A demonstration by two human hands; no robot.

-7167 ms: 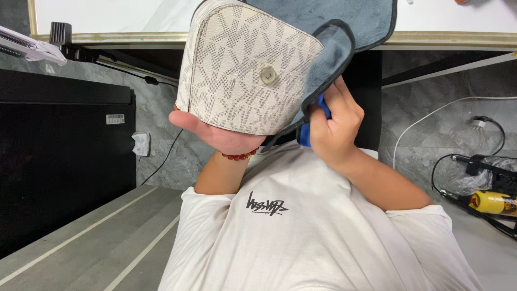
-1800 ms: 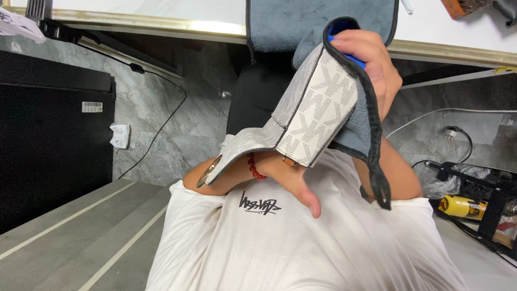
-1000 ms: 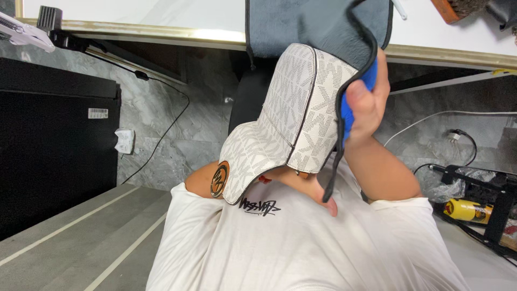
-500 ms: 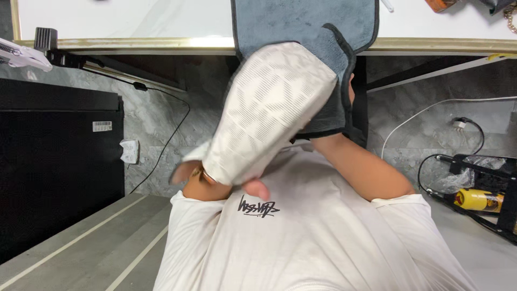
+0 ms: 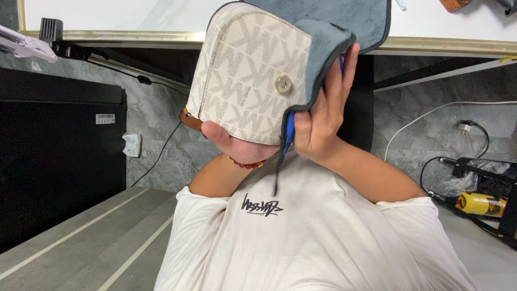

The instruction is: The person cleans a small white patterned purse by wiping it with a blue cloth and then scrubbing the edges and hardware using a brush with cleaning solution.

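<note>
A cream patterned handbag (image 5: 242,81) with a round metal snap (image 5: 283,83) and tan trim (image 5: 188,118) is held up in front of my chest. My left hand (image 5: 237,148) cups the bag from below. My right hand (image 5: 323,118) presses a grey cloth (image 5: 344,27) against the bag's right side, with something blue (image 5: 290,132) showing under the fingers. The cloth's upper part hangs over the white table's edge (image 5: 431,46). A thin dark strap or cloth edge dangles over my white shirt (image 5: 301,237).
A black cabinet (image 5: 59,161) stands at the left. A black clamp (image 5: 54,29) grips the table edge at the upper left. Cables, a yellow tool (image 5: 482,203) and a black stand (image 5: 509,215) lie at the right. Grey wall tiles and striped floor (image 5: 81,248) lie beneath.
The bag has turned from its plain rounded side to the face with the snap. My right hand has come back into sight at its right edge with the cloth.
</note>
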